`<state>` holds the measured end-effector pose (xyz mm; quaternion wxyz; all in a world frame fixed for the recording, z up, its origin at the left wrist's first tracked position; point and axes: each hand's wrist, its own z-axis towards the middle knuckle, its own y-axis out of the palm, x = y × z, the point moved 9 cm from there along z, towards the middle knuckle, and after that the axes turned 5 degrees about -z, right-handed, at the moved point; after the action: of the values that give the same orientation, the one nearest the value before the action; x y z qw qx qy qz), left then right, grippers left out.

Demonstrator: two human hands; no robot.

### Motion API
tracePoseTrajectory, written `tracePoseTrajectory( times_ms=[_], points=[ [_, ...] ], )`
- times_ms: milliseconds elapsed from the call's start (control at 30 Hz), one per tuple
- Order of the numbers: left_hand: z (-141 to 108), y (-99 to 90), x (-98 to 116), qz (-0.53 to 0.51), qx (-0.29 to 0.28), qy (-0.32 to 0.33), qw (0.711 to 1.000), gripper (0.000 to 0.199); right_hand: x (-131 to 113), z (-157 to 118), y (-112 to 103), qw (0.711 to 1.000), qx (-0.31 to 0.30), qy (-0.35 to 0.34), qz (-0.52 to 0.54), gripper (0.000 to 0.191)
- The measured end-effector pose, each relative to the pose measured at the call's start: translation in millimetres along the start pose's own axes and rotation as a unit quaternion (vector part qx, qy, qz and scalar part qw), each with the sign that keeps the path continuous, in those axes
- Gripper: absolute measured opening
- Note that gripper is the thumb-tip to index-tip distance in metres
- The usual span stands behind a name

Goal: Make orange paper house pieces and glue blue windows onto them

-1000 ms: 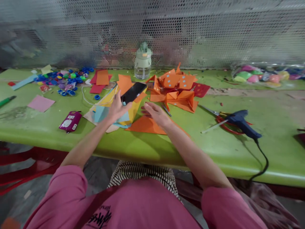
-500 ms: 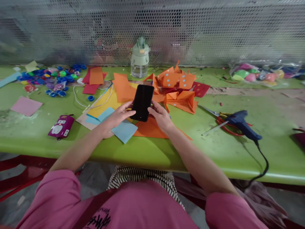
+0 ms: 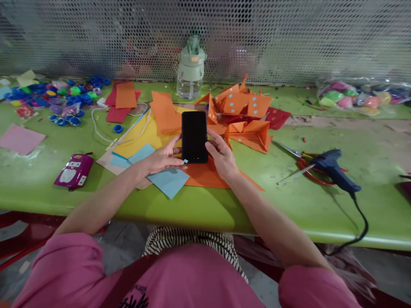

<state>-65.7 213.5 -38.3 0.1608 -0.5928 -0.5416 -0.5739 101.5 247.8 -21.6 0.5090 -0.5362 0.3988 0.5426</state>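
A black smartphone (image 3: 194, 137) with a dark screen is held upright between my two hands over the paper pile. My left hand (image 3: 165, 158) grips its lower left edge, the thumb at the bottom corner beside a tiny light-blue paper square (image 3: 186, 161). Along the right edge, my right hand (image 3: 221, 154) closes on the phone with its thumb on the side. Under and around the hands lie light-blue paper (image 3: 170, 182), an orange sheet (image 3: 205, 179) and yellow paper (image 3: 136, 137). Behind them stand folded orange paper pieces (image 3: 248, 132) with small blue squares.
Scissors (image 3: 290, 149) lie under a blue glue gun (image 3: 337, 171) at right, its cord hanging off the table edge. A water bottle (image 3: 192, 70) stands at the back. Left are a purple device (image 3: 74, 172), a white cord (image 3: 94, 124) and colourful small caps (image 3: 64, 98).
The phone has turned more upright. My left thumb has shifted down to its lower corner, where a tiny blue square now shows. The whole view has shifted slightly.
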Motion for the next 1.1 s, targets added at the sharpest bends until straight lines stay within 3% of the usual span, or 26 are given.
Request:
tracePoseTrajectory(
  times_ms=[167,367,433,733,967,1100],
  points=[
    [0.0,3.4,-0.2,-0.008,-0.003,0.012,1.000,0.111,-5.0,-1.2,2.5,1.000,-0.011,-0.016,-0.021,0.051],
    [6.4,-1.7,0.8,-0.038,0.019,0.034,0.999,0.070,-1.9,-4.7,5.0,1.000,-0.015,0.005,-0.008,0.048],
    [6.9,-3.5,1.3,-0.029,0.026,0.040,0.998,0.065,-2.2,-6.3,4.7,1.000,-0.007,0.007,-0.010,0.048],
    [5.1,-3.6,-1.5,-0.014,0.039,0.026,0.999,0.083,-9.4,-9.2,5.8,1.000,-0.008,0.005,-0.010,0.044],
    [4.8,-4.0,-3.0,-0.026,0.039,0.031,0.998,0.086,-4.7,-8.2,1.3,1.000,0.013,0.023,0.009,0.040],
    [3.8,-4.9,-2.2,-0.041,0.041,0.034,0.998,0.085,-4.8,-7.9,5.7,0.998,-0.011,0.039,0.052,0.041]
  ],
)
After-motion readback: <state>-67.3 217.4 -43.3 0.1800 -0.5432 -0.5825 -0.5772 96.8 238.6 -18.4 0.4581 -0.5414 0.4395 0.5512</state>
